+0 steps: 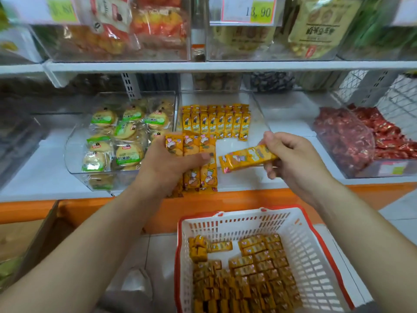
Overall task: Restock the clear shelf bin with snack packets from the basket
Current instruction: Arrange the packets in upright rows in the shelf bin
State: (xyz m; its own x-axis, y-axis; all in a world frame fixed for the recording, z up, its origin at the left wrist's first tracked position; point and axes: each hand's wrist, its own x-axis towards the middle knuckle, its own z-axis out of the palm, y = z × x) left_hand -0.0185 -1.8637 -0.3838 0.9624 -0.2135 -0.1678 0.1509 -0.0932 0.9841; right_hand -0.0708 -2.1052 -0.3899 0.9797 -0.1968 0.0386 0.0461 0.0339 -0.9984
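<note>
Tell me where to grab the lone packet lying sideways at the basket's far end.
Best bet: pinch the lone packet across its short width, mid-length, coming from above. It lies flat on the basket floor with both long edges free.

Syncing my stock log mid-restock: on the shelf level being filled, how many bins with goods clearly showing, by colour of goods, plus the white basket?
Yellow packets bin: 1
Green-label biscuit bin: 1
Red sweets bin: 1
White basket: 1
Total: 4
</note>
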